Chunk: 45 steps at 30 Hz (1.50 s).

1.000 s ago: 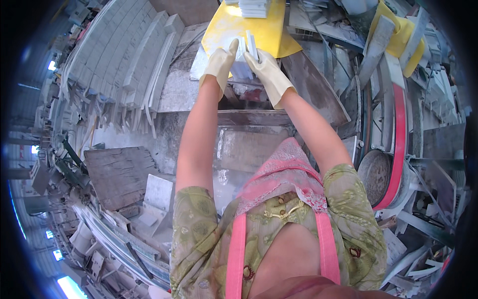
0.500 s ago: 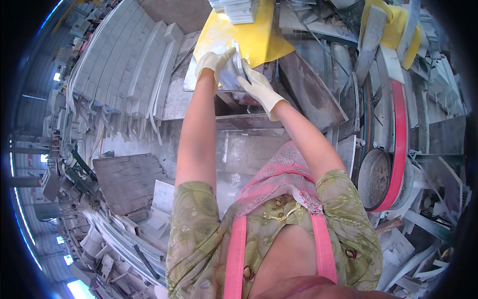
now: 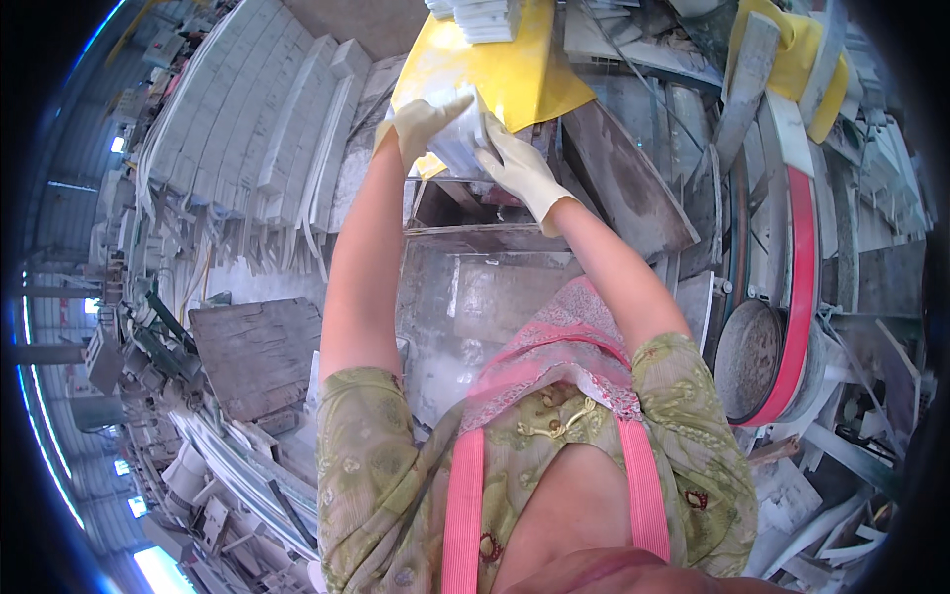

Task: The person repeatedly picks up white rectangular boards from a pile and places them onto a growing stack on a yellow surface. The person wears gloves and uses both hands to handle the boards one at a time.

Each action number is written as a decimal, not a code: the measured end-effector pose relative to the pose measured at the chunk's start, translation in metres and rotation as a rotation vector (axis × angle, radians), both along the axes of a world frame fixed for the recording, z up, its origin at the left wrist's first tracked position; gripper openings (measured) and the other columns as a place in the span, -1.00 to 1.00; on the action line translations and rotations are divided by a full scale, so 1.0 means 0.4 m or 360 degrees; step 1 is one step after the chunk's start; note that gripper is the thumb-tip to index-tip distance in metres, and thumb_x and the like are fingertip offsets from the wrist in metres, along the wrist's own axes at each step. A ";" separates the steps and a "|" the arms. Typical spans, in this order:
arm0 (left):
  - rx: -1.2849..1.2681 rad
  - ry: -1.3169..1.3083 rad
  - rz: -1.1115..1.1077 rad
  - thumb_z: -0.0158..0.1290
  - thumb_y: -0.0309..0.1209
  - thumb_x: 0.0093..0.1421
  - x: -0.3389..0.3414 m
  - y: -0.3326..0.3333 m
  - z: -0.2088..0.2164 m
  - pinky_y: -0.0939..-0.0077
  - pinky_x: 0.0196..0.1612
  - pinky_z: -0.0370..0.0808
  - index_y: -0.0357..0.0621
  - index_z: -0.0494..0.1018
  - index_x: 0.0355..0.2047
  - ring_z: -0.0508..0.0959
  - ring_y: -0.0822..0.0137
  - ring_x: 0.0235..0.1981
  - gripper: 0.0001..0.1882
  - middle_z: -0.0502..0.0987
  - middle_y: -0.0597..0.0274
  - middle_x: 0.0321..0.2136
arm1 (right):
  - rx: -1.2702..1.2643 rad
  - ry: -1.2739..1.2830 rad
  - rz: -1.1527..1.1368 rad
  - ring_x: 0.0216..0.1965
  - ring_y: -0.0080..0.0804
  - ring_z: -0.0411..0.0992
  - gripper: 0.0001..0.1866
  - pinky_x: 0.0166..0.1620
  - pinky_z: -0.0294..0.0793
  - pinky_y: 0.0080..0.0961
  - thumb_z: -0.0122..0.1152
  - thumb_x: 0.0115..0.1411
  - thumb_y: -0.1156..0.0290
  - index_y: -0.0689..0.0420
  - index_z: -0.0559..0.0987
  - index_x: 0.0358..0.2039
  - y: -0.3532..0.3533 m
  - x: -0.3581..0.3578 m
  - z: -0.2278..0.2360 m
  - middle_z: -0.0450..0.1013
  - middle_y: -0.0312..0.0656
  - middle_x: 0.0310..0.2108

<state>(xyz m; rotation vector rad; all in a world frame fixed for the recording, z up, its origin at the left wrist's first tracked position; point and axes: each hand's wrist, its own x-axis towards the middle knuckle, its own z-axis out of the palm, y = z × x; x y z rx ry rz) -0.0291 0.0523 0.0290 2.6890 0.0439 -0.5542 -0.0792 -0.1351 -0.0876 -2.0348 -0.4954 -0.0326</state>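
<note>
A small stack of pale grey-white stone slabs (image 3: 458,141) sits between my two gloved hands at the near edge of a yellow sheet (image 3: 515,64). My left hand (image 3: 421,125), in a cream glove, presses against the stack's left side, thumb stretched over the top. On the other side my right hand (image 3: 522,170), gloved alike, holds the right edge with its fingers along the slabs. Farther off on the same sheet stands another pile of white slabs (image 3: 485,20). The undersides of the held slabs are hidden.
Long grey stone strips (image 3: 223,109) are stacked at the left. Right of my hands leans a worn board (image 3: 633,178). A machine with a red belt (image 3: 800,297) around a wheel (image 3: 749,358) stands farther right. At the lower left lies a wooden board (image 3: 255,356).
The slabs between my hands have turned and now show a broader face. My left hand has shifted slightly left and tilted, with its forearm swinging left; my right hand stays on the stack.
</note>
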 end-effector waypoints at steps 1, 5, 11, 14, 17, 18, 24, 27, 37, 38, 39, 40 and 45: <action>-0.0267 0.0008 0.0232 -0.11 0.28 0.32 0.008 -0.005 0.004 0.27 -0.01 0.59 -0.09 0.46 0.26 0.69 0.08 -0.25 -0.21 0.61 -0.10 -0.01 | -0.0013 -0.0028 -0.0002 0.36 0.03 0.25 -0.25 0.35 0.29 -0.31 0.07 0.35 0.16 0.26 0.13 0.44 0.002 -0.003 0.002 0.16 0.18 0.41; -0.0054 -0.0288 0.0545 0.00 0.33 0.23 0.001 -0.049 0.003 0.30 0.05 0.52 -0.44 0.42 0.20 0.66 0.03 -0.06 -0.03 0.58 -0.19 0.06 | 0.0049 -0.0050 -0.0011 0.35 0.06 0.25 -0.26 0.35 0.28 -0.28 0.06 0.37 0.15 0.22 0.14 0.44 0.008 -0.007 0.003 0.19 0.18 0.39; -0.0343 -0.0139 0.0522 0.17 0.24 0.16 -0.034 -0.062 0.010 0.33 0.11 0.48 -0.52 0.44 0.15 0.60 0.05 0.09 -0.05 0.57 -0.20 0.06 | 0.0124 0.0066 0.0009 0.22 0.17 0.38 -0.27 0.22 0.39 -0.16 0.08 0.38 0.12 0.18 0.14 0.44 -0.001 -0.010 -0.010 0.35 0.26 0.24; -0.0467 -0.0197 0.0613 0.20 0.21 0.16 -0.054 -0.058 -0.004 0.37 0.14 0.47 -0.53 0.43 0.14 0.61 0.11 0.07 -0.07 0.58 -0.19 0.04 | 0.0045 0.0064 -0.0039 0.19 0.17 0.40 -0.27 0.19 0.41 -0.15 0.07 0.39 0.11 0.18 0.14 0.45 0.007 -0.006 -0.010 0.38 0.26 0.20; -0.0219 -0.0149 0.0594 0.18 0.26 0.16 -0.045 -0.054 -0.003 0.39 0.13 0.50 -0.50 0.40 0.17 0.63 0.14 0.02 -0.04 0.57 -0.14 0.05 | 0.0065 0.0145 -0.0057 0.19 0.17 0.40 -0.27 0.20 0.41 -0.14 0.05 0.39 0.09 0.18 0.14 0.44 0.010 -0.002 -0.016 0.36 0.25 0.23; -0.0169 -0.0126 0.0554 0.16 0.28 0.16 -0.043 -0.051 -0.001 0.41 0.11 0.51 -0.49 0.40 0.16 0.63 0.16 0.00 -0.03 0.57 -0.13 0.05 | 0.0071 0.0104 -0.0058 0.20 0.17 0.40 -0.27 0.21 0.41 -0.14 0.06 0.38 0.10 0.19 0.14 0.44 0.010 -0.003 -0.020 0.34 0.25 0.25; 0.0001 0.0051 0.0371 0.06 0.37 0.18 -0.022 -0.047 0.038 0.48 -0.03 0.60 -0.41 0.51 0.05 0.66 0.26 -0.12 -0.07 0.63 -0.01 -0.10 | 0.0018 -0.0055 -0.0031 0.25 0.14 0.35 -0.25 0.27 0.39 -0.17 0.10 0.33 0.20 0.27 0.12 0.41 -0.001 -0.008 -0.050 0.26 0.23 0.32; 0.0084 0.0210 0.0297 -0.01 0.45 0.18 -0.011 -0.064 0.071 0.50 -0.12 0.63 -0.36 0.58 -0.04 0.67 0.31 -0.19 -0.05 0.64 0.04 -0.18 | 0.0051 -0.0198 -0.0080 0.27 0.15 0.34 -0.25 0.28 0.39 -0.17 0.12 0.30 0.27 0.30 0.12 0.40 0.007 -0.018 -0.059 0.27 0.24 0.32; 0.0503 0.0507 0.0108 -0.11 0.43 0.26 0.027 -0.168 0.071 0.36 0.00 0.63 -0.36 0.57 0.01 0.62 0.22 -0.05 -0.05 0.61 -0.06 -0.09 | 0.0034 -0.0176 -0.0143 0.26 0.07 0.38 -0.23 0.29 0.41 -0.23 0.22 0.18 0.38 0.40 0.19 0.34 0.005 -0.037 -0.043 0.34 0.26 0.25; 0.0396 0.0481 0.0103 -0.12 0.39 0.29 0.021 -0.168 0.067 0.30 0.03 0.61 -0.36 0.56 0.04 0.60 0.19 0.01 -0.08 0.61 -0.08 -0.06 | 0.0028 -0.0231 -0.0145 0.26 0.03 0.39 -0.23 0.30 0.40 -0.26 0.25 0.16 0.38 0.43 0.21 0.32 0.005 -0.037 -0.039 0.36 0.26 0.24; 0.0349 0.0434 0.0093 -0.12 0.36 0.30 0.018 -0.167 0.062 0.30 0.05 0.59 -0.34 0.55 0.05 0.59 0.19 0.02 -0.11 0.60 -0.08 -0.05 | 0.0042 -0.0192 -0.0132 0.26 0.03 0.39 -0.22 0.29 0.41 -0.25 0.25 0.15 0.38 0.43 0.21 0.32 0.004 -0.038 -0.035 0.36 0.25 0.24; 0.0237 0.0493 0.0160 -0.12 0.32 0.31 0.010 -0.165 0.056 0.29 0.07 0.56 -0.33 0.54 0.07 0.58 0.19 0.04 -0.14 0.60 -0.08 -0.03 | 0.0077 -0.0224 -0.0141 0.25 0.03 0.39 -0.22 0.29 0.41 -0.25 0.26 0.15 0.39 0.43 0.21 0.33 0.002 -0.043 -0.032 0.36 0.24 0.23; 0.0065 0.0239 0.0163 -0.10 0.15 0.36 -0.029 -0.133 0.054 0.26 0.16 0.45 -0.27 0.50 0.16 0.54 0.18 0.11 -0.28 0.58 -0.06 0.04 | 0.0265 -0.0298 -0.0081 0.25 0.11 0.36 -0.18 0.28 0.39 -0.21 0.29 0.16 0.37 0.33 0.19 0.38 -0.007 -0.040 -0.040 0.33 0.22 0.27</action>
